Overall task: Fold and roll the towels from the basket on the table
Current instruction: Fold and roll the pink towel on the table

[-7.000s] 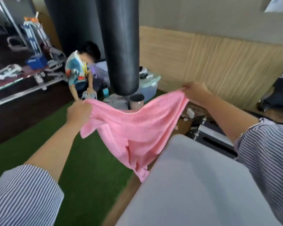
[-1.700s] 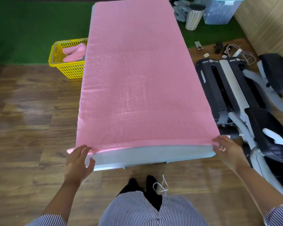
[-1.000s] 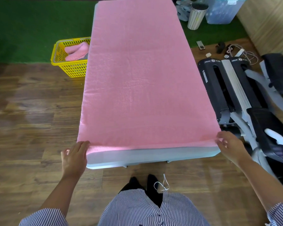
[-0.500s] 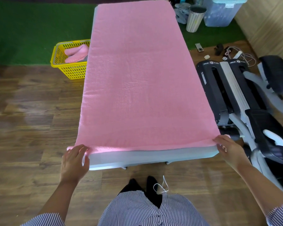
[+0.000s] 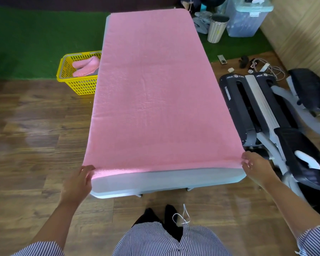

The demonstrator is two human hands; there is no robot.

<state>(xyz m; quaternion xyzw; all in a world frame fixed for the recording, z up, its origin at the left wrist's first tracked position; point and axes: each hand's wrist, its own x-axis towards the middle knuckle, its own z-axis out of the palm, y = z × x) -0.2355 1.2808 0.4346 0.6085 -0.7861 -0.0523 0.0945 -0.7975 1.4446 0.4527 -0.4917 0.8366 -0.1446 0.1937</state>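
Exercise machine (image 5: 262,111), black/grey, on wood floor (image 5: 35,135) R of frame; striped bin (image 5: 216,28) beside clear storage box (image 5: 248,17) on green turf (image 5: 35,39); cables (image 5: 262,66) nearby.

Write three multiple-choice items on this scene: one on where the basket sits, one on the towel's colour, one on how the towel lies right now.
1. Where is the basket?
A. On the floor by the table's left side
B. On top of the table
C. Under the table's near end

2. What colour is the towel on the table?
A. White
B. Pink
C. Green

3. How does the towel lie?
A. Rolled into a tube
B. Bunched in a heap
C. Spread flat along the table

Answers:
1. A, the yellow basket stands on the floor beside the table's left edge, with pink towels inside.
2. B, the cloth covering the tabletop is pink.
3. C, it lies smooth over nearly the whole top, with the left hand and right hand at its near corners.
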